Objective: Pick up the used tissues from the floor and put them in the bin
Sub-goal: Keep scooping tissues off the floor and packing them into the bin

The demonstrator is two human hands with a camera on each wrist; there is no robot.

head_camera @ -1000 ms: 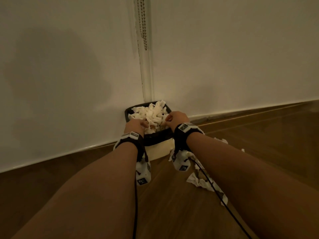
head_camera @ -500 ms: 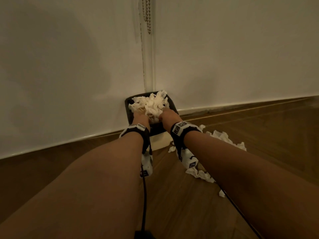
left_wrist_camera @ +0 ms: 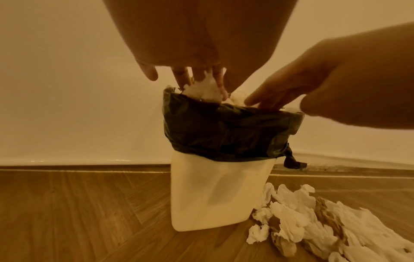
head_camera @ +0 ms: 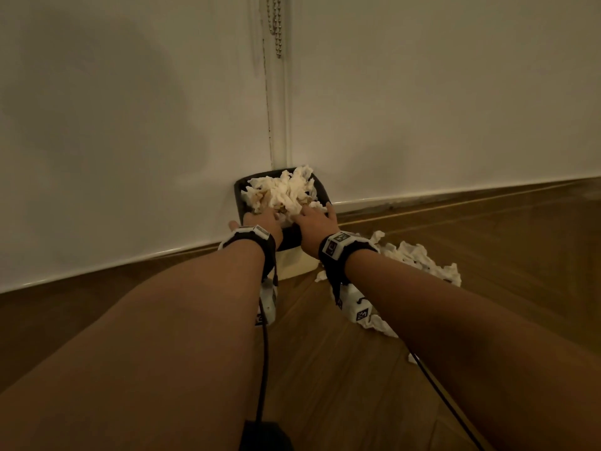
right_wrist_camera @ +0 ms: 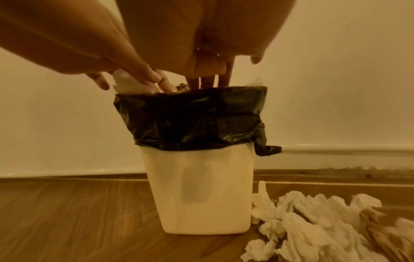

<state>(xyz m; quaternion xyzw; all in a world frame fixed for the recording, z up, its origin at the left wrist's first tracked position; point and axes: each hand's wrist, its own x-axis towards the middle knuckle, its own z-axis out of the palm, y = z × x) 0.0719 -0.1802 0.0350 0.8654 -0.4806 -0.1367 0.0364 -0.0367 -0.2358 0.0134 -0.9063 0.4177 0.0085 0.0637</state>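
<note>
White tissues (head_camera: 286, 193) heaped under both hands; no legible writing.

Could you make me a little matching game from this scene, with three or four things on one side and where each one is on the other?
Things:
1. black liner
2. loose tissues
3. bead chain
4. both hands

Places:
A. hanging down the wall above the bin
B. pressing on the tissues heaped in the bin
C. folded over the bin's rim
D. lying on the wooden floor to the right of the bin

Pairs: 1-C, 2-D, 3-A, 4-B
</note>
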